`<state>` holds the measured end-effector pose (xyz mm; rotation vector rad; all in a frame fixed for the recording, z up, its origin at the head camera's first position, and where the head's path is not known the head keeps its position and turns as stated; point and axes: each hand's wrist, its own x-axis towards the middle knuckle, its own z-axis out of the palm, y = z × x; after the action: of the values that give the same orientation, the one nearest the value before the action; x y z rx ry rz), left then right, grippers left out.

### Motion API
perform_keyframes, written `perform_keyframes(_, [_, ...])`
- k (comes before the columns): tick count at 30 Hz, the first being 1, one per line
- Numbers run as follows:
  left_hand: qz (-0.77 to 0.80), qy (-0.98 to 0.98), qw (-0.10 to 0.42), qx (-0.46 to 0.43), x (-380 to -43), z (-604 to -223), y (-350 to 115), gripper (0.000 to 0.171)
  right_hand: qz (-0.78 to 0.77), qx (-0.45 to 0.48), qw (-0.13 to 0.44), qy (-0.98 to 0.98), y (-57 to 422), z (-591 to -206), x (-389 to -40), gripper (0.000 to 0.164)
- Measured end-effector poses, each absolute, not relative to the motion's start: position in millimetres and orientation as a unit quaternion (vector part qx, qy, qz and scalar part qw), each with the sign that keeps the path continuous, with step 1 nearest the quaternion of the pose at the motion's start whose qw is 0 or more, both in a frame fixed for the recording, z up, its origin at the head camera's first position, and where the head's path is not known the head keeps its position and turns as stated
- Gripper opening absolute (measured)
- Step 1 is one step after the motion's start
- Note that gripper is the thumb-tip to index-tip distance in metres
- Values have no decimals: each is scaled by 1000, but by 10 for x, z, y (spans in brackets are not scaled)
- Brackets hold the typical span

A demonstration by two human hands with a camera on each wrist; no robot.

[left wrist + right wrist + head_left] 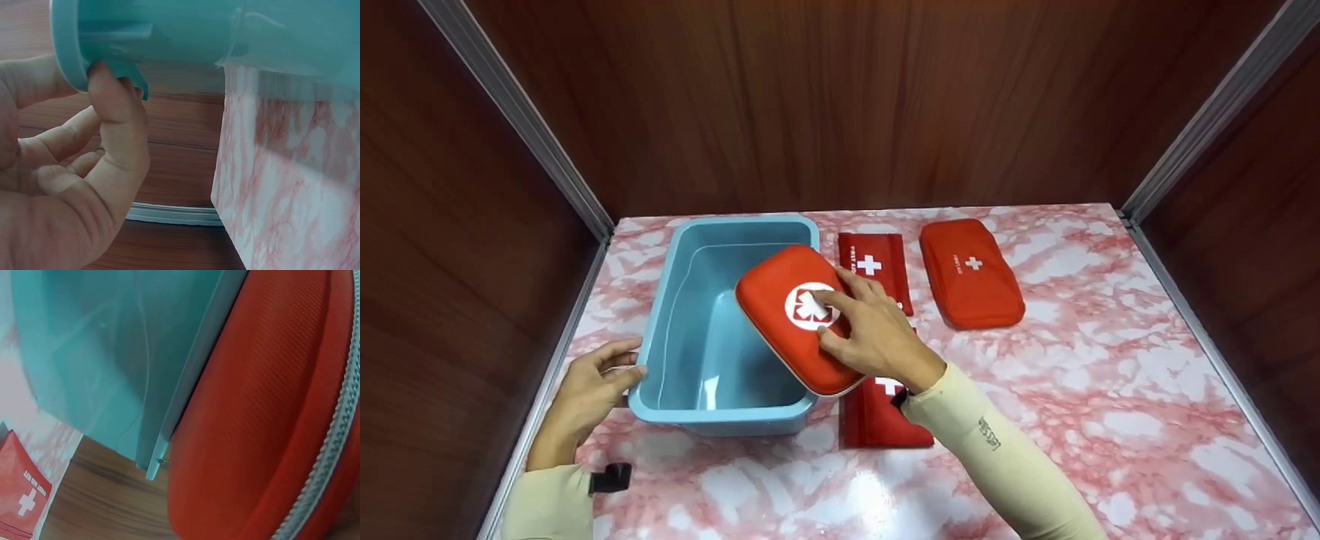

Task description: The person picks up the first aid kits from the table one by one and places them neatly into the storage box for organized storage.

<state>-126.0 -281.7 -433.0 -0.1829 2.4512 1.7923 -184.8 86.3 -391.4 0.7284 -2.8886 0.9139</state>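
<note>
My left hand [586,391] pinches the left rim of a light blue plastic bin [712,415]; in the left wrist view its thumb and fingers close on the rim. A red zippered first-aid case [771,289] with a white round emblem is in my right hand [883,331], fingers spread over its top and edge. The case is tilted and overlaps the bin's right rim in the head view. In the right wrist view the case [242,410] fills the right side, right beside the bin wall, and the right hand itself is out of sight.
Two flat red first-aid pouches [896,427] [874,247] lie right of the bin, partly hidden by the right hand and case. Farther right lies a softer red first-aid bag [971,281]. Brown wood-grain panels [840,105] enclose the pink marbled table [1080,375].
</note>
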Motion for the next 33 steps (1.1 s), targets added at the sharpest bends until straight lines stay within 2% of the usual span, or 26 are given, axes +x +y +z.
perform_keyframes(13, [593, 801, 48, -58, -1258, -4326, -2818, 53, 306, 269, 61, -911, 964, -3982, -1733, 54])
perform_keyframes(19, [594, 801, 45, -56, -1255, -4321, -2819, 52, 275, 317, 20, -908, 1050, -3997, -1675, 88])
perform_keyframes(21, [593, 802, 44, -56, -1256, -4318, -2821, 52, 271, 332, 13, -904, 1071, -4010, -1663, 93])
perform_keyframes(28, [586, 807, 41, -57, -1262, -4322, -2809, 52, 263, 332, 31, -905, 1039, -4065, -1620, 89])
perform_keyframes(33, [586, 807, 46, -57, -1255, -4335, -2820, 53, 270, 338, 82, -898, 960, -4109, -1600, 79])
